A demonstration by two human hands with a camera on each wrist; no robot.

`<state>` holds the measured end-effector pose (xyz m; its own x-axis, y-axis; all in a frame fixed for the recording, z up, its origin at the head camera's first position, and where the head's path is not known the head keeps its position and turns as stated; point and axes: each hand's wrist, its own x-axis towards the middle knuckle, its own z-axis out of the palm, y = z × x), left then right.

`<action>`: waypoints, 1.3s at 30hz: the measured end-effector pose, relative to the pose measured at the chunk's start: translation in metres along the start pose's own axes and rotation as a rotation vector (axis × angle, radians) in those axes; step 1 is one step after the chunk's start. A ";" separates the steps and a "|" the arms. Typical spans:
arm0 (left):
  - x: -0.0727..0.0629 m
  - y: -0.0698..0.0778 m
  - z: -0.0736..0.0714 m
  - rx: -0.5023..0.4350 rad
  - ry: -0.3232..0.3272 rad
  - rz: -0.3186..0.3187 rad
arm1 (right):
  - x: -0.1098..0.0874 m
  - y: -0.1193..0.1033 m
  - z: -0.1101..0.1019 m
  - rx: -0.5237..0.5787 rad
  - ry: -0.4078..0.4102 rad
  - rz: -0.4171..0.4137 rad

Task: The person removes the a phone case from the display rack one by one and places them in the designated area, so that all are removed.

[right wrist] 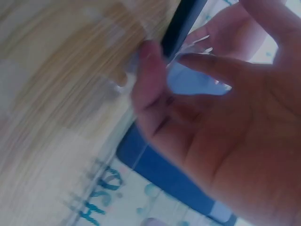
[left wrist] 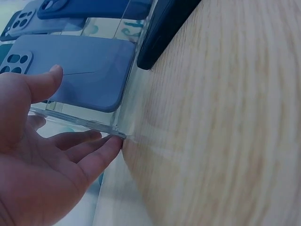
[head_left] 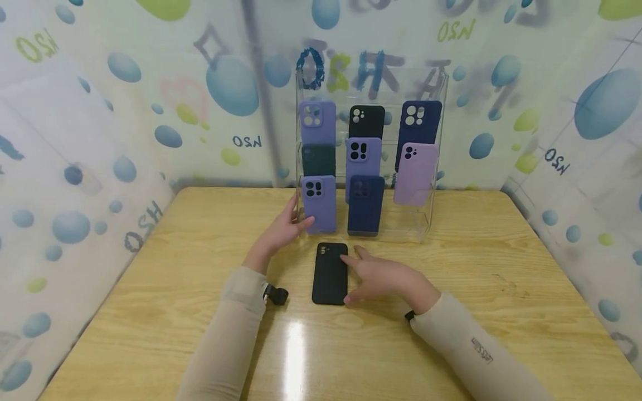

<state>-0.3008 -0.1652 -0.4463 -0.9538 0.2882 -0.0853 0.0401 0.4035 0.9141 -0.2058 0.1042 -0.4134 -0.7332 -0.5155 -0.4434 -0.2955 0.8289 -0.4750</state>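
A clear display rack (head_left: pixel 426 223) holds several phone cases in stepped rows. My left hand (head_left: pixel 283 228) grips its left side, the thumb over the lower lilac phone case (head_left: pixel 323 209) and the fingers around the outer edge, as the left wrist view shows. In front of the rack is a black phone case (head_left: pixel 330 275), camera cutout at the far end. My right hand (head_left: pixel 383 275) reaches it from the right, fingers spread along its long edge: one fingertip touches the upper right, the thumb meets the lower right corner. No firm hold shows; the right wrist view is blurred.
In the rack's front row stands a navy case (head_left: pixel 366 206). Behind are a dark green case (head_left: pixel 319 160), a pink case (head_left: pixel 416 174), another navy case (head_left: pixel 421 120) and others. The wooden table (head_left: pixel 501 312) meets a patterned backdrop (head_left: pixel 200 161).
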 end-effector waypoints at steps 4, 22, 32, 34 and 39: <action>0.000 0.001 0.000 -0.008 -0.006 0.014 | -0.005 -0.007 0.005 -0.106 -0.002 -0.009; -0.002 -0.001 -0.002 0.006 -0.006 0.008 | 0.005 -0.017 0.011 -0.151 0.029 0.007; 0.000 -0.001 -0.001 -0.006 -0.020 0.008 | 0.011 -0.020 0.013 -0.205 0.042 0.037; 0.000 0.000 0.000 -0.005 -0.021 0.008 | 0.012 -0.021 0.013 -0.219 0.045 0.042; 0.000 0.000 0.000 -0.009 -0.020 0.013 | 0.014 -0.024 0.012 -0.251 0.045 0.056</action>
<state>-0.3003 -0.1649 -0.4461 -0.9470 0.3107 -0.0817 0.0494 0.3923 0.9185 -0.2014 0.0746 -0.4179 -0.7779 -0.4615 -0.4265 -0.3923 0.8868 -0.2442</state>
